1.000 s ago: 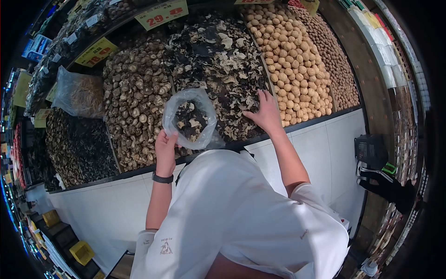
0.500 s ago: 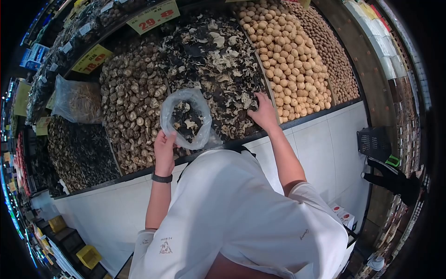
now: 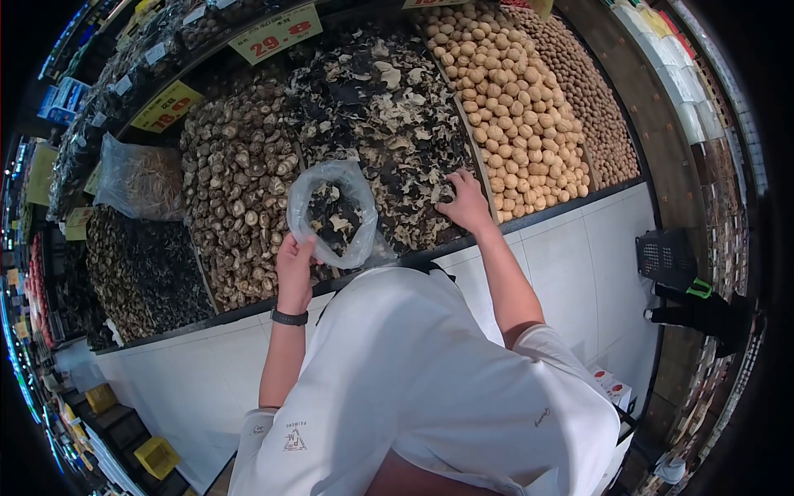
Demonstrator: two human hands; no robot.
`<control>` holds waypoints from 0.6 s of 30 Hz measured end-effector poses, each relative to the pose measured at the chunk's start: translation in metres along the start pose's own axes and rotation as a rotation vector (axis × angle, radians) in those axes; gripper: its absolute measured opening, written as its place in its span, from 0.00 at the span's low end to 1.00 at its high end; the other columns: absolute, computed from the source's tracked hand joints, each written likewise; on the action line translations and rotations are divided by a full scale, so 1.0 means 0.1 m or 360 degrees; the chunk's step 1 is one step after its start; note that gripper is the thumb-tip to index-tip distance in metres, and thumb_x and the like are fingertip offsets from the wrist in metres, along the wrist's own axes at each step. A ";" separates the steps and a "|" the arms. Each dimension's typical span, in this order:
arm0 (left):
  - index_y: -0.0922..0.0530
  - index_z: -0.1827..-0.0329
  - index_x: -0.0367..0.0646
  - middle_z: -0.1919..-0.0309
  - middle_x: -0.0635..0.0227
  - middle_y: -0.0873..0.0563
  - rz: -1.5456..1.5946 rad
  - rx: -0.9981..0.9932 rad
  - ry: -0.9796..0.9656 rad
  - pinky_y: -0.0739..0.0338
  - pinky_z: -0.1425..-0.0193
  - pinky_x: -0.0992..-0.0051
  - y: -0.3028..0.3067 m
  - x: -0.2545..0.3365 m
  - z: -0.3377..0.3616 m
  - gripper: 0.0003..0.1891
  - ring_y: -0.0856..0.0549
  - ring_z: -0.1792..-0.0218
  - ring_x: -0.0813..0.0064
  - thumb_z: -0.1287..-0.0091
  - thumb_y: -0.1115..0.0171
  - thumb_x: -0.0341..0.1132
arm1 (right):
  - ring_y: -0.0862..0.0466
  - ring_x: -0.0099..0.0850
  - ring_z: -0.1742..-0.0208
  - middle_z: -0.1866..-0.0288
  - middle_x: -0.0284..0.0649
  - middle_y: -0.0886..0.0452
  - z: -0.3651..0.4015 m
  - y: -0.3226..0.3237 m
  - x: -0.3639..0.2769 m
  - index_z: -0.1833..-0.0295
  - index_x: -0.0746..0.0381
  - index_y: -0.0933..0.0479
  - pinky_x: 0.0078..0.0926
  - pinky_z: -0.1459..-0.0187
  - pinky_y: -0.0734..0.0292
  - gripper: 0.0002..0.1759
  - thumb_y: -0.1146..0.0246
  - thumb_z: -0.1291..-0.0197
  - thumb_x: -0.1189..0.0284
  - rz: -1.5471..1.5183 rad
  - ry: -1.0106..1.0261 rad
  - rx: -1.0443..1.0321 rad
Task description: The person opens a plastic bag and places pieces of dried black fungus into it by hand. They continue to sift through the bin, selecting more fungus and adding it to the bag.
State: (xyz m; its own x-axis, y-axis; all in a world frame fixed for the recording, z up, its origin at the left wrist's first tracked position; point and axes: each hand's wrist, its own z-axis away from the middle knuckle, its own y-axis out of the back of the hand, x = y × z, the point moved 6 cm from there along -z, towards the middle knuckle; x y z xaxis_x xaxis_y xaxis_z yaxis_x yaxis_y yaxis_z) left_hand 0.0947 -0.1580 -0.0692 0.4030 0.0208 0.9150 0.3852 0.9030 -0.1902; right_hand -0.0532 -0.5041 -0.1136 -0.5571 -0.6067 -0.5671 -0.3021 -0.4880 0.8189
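Note:
My left hand [image 3: 295, 263], with a dark band at the wrist, grips the lower left rim of a clear plastic bag [image 3: 362, 198]. The bag's mouth is open, and dark dried fungus with paler pieces shows inside it. My right hand [image 3: 465, 203] reaches over the lower right part of the dried black fungus bin [image 3: 405, 124]. Its fingers are curved and apart, touching or just above the pieces near the divider. I make out nothing held between them.
Dried mushrooms [image 3: 240, 182] lie left of the fungus, walnuts [image 3: 521, 107] to the right. A bagged dried product [image 3: 141, 178] sits farther left. Price signs [image 3: 275, 35] stand behind. At the right are a black basket [image 3: 666, 258] and a person in dark clothes [image 3: 703, 318].
My right hand has shifted slightly left and down over the fungus. My left hand and the bag have hardly moved. The person at the right has changed posture.

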 end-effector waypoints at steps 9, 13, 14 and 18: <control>0.21 0.49 0.42 0.64 0.75 0.14 0.0000 0.0027 0.0011 0.27 0.65 0.82 0.02 0.04 0.02 0.06 0.20 0.69 0.87 0.25 0.39 0.31 | 0.30 0.47 0.28 0.29 0.48 0.29 -0.02 0.10 0.13 0.38 0.63 0.23 0.39 0.29 0.31 0.36 0.24 0.56 0.66 -0.0227 0.0099 0.0068; 0.21 0.50 0.42 0.63 0.75 0.15 -0.0002 0.0007 0.0015 0.26 0.64 0.81 0.03 0.04 0.03 0.06 0.20 0.68 0.86 0.25 0.39 0.32 | 0.24 0.40 0.33 0.34 0.49 0.25 -0.05 0.27 0.07 0.39 0.68 0.25 0.34 0.31 0.30 0.34 0.23 0.52 0.69 -0.0529 0.0130 0.0295; 0.21 0.51 0.43 0.63 0.75 0.15 -0.0011 -0.0005 0.0010 0.26 0.63 0.80 0.03 0.05 0.02 0.06 0.19 0.67 0.85 0.25 0.38 0.34 | 0.23 0.37 0.35 0.36 0.47 0.23 -0.07 0.27 0.04 0.38 0.68 0.25 0.32 0.33 0.28 0.33 0.24 0.49 0.71 -0.1108 -0.0105 0.0083; 0.21 0.51 0.43 0.63 0.75 0.15 -0.0030 0.0004 0.0008 0.26 0.63 0.81 0.01 0.07 0.01 0.06 0.19 0.67 0.85 0.25 0.39 0.34 | 0.19 0.29 0.42 0.41 0.41 0.19 -0.03 0.36 -0.43 0.34 0.68 0.28 0.28 0.39 0.23 0.31 0.28 0.43 0.78 -0.1954 -0.0268 -0.0259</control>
State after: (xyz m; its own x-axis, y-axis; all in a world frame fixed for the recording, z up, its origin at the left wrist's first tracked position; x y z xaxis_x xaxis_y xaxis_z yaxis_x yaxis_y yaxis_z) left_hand 0.0967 -0.1563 -0.0624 0.4000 0.0017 0.9165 0.3907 0.9043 -0.1722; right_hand -0.0383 -0.4976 -0.0599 -0.0710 0.3856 -0.9199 -0.5997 -0.7535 -0.2695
